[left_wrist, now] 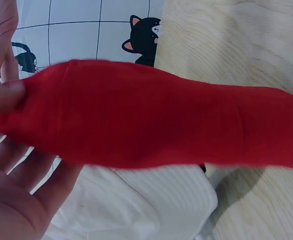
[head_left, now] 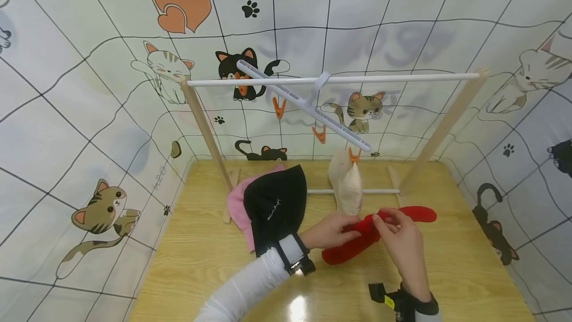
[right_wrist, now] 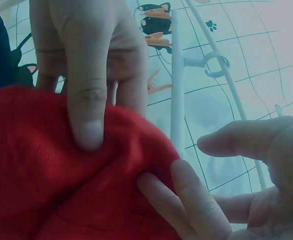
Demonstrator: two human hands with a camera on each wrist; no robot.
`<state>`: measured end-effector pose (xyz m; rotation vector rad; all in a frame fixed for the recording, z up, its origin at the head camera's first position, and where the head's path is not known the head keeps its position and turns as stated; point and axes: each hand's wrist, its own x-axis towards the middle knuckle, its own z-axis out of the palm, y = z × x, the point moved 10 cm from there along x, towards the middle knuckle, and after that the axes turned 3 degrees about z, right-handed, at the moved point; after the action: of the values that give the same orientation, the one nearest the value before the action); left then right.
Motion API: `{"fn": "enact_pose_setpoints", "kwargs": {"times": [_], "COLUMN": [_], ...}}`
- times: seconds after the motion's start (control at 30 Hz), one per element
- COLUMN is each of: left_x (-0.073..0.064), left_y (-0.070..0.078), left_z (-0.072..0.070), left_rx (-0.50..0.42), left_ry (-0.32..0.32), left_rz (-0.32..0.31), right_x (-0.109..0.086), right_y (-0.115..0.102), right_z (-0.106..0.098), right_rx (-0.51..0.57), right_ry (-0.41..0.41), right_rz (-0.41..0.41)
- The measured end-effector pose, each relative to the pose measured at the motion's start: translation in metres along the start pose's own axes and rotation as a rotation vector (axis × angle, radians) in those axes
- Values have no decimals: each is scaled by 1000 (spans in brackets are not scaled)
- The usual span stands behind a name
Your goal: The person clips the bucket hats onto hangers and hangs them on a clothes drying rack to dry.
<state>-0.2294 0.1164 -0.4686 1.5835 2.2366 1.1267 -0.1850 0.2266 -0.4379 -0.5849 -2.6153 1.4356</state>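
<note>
A red cloth item [head_left: 353, 247] lies folded long and narrow between both hands, above the table. My left hand [head_left: 329, 232] pinches it, thumb on the near face and fingers behind, as the right wrist view shows. My right hand [head_left: 404, 240] touches the cloth's edge with its fingertips; in the right wrist view its thumb stands apart from the fabric. In the left wrist view the red cloth [left_wrist: 151, 115] stretches across, with fingers at its left end. A cream cloth item [head_left: 350, 188] hangs just behind from an orange clip [head_left: 354, 155].
A lilac hanger [head_left: 304, 106] with several orange clips hangs tilted on a white rod [head_left: 393, 79] between wooden posts. Left on the table [head_left: 187, 262], a black cloth item [head_left: 277, 202] with white script overlaps a pink one [head_left: 239, 210]. A cat-print curtain [head_left: 111, 128] surrounds the table.
</note>
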Motion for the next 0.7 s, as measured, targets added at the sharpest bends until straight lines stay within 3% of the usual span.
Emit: {"fn": "enact_pose_setpoints", "kwargs": {"times": [0.2, 0.53, 0.7], "left_x": [-4, -15, -21], "left_y": [10, 14, 9], "left_z": [-18, -22, -32], "left_rx": [-13, 130, 140], "left_ry": [65, -74, -82], "left_rz": [26, 48, 28], "right_x": [-2, -1, 2], "right_y": [-5, -4, -18], "right_z": [-1, -4, 1], "right_rx": [-107, -180, -187], "right_ry": [-33, -96, -132], "right_rz": [-119, -220, -287]}}
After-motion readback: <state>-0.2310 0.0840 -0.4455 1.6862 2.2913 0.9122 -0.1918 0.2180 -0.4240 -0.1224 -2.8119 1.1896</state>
